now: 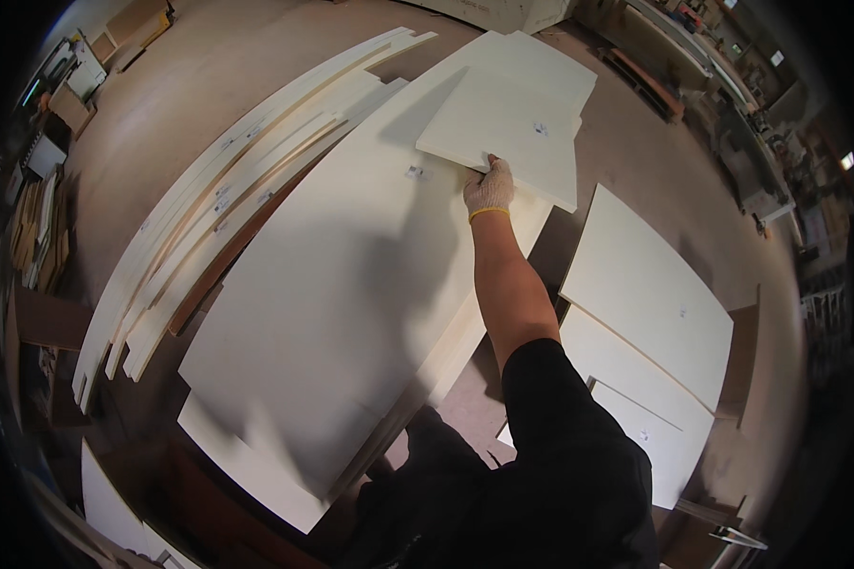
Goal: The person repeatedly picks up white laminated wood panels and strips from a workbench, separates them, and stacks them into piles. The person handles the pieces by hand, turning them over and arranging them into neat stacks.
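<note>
My right hand (490, 188), in a pale knit glove with a yellow cuff, grips the near edge of a white board (512, 114). That board is smaller, bears a small label, and lies over the far end of a stack of large white panels (304, 284). Its near edge casts a shadow on the panel below; whether it is fully lifted I cannot tell. Some of my right fingers are hidden at the board's edge. My left hand does not show.
Long narrow white strips (228, 199) lie in a pile left of the stack. At the right, more white panels (650, 284) rest in another stack. Brown boards (52, 318) stand at the left, and machinery (731, 142) lines the far right.
</note>
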A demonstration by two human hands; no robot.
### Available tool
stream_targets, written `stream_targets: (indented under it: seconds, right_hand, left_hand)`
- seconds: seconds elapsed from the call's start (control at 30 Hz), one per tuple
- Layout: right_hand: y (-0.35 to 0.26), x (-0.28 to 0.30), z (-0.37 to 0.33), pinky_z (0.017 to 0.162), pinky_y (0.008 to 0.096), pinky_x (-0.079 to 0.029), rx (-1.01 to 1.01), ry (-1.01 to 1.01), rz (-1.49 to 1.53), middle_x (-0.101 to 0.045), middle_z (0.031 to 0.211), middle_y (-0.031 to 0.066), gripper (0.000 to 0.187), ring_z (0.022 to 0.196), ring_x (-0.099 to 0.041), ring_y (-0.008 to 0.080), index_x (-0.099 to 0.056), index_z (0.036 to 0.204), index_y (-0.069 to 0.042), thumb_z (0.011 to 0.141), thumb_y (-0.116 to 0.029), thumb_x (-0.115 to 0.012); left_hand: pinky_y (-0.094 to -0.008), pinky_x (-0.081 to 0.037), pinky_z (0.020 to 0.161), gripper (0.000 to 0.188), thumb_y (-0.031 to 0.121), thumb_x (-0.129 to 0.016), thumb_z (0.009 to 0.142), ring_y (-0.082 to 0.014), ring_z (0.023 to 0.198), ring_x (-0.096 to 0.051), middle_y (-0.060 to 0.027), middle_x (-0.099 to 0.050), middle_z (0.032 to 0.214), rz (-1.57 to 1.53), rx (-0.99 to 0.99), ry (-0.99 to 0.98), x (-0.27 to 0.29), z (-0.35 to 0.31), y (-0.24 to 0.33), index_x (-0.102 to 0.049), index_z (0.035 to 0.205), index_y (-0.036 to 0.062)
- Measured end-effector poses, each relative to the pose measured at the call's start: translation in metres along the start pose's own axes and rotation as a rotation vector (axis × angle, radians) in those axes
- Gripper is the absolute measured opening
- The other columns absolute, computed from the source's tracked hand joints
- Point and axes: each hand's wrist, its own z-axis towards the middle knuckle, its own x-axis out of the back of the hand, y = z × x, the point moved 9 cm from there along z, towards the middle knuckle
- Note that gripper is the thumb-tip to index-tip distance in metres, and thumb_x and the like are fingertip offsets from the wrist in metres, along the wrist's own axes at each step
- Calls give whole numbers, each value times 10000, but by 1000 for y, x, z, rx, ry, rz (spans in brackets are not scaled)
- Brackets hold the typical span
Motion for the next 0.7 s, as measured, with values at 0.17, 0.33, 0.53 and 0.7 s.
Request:
stream_targets:
  seconds: [0.17,0.33,0.53,0.7]
  right_hand:
    - [16,-31,65,1029,354,-544,51,-90,-301,-640,1336,161,420,1193,-647,264,-555,1372,89,988,-83,-555]
    - [60,-74,80,1019,364,-560,-146,-251,-396,-694,1290,214,463,1158,-670,279,-537,1387,103,1019,-178,-515]
    - [192,-79,-72,897,491,-632,-458,-789,-1003,-672,1203,257,540,953,-728,313,-473,1477,122,1021,-162,-415]
    - [221,-22,-296,992,485,-613,-801,-1217,-1300,-660,1321,237,532,1170,-701,352,-460,1526,66,1098,-240,-537]
  left_hand:
    - [-483,-559,886,515,445,-497,1127,-377,940,-664,-248,-719,1126,54,-21,-40,-37,6,19,-587,1368,-2]
    - [-437,-554,832,532,484,-489,1121,-299,881,-655,-178,-681,1069,-3,29,-70,-56,40,21,-597,1334,8]
    - [-344,-554,714,461,496,-497,1102,-147,773,-646,-43,-633,914,-374,391,280,-52,23,-31,-649,1195,71]
    - [-288,-590,728,303,260,-592,1059,-139,825,-683,-44,-648,920,-506,254,172,-110,-13,-27,-637,1250,28]
